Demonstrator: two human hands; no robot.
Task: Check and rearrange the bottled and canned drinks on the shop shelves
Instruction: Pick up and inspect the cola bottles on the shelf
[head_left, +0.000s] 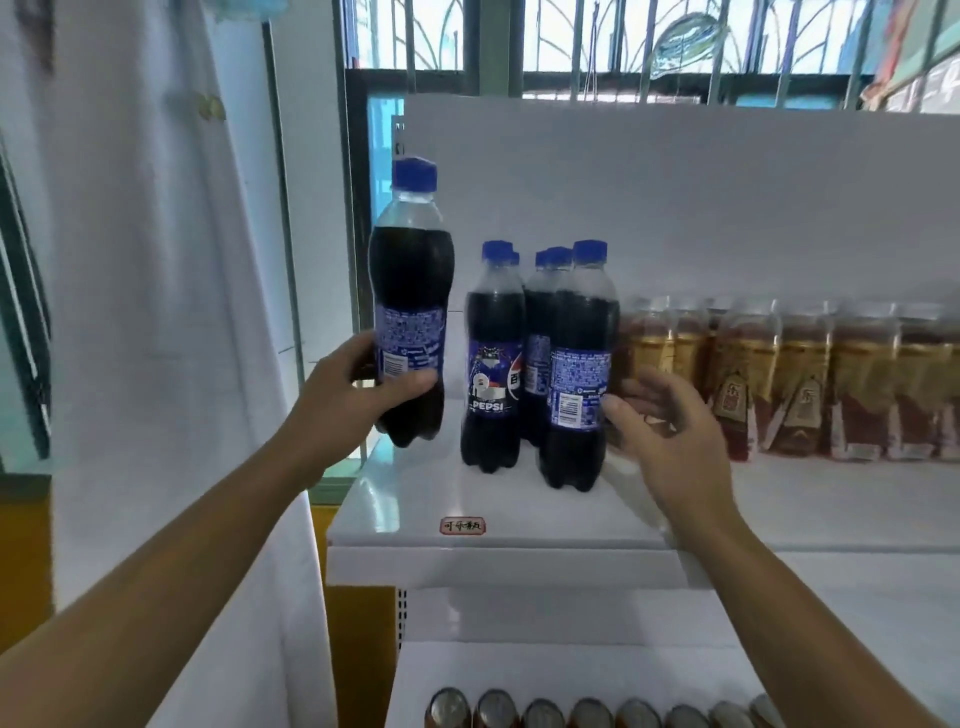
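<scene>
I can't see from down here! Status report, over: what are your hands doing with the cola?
Left hand gripping one cola bottle, lifted off the shelf. Right hand open, beside the front right bottle. Nothing in the way.

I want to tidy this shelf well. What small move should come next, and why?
Probably set the held Pepsi bottle down at the shelf's bare left end, beside the standing Pepsi bottles. The left hand holds it lifted there, while the right hand, open, steadies the group.

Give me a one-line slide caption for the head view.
Left hand lifts a Pepsi bottle off the shelf while right hand reaches toward the standing bottles.
</scene>
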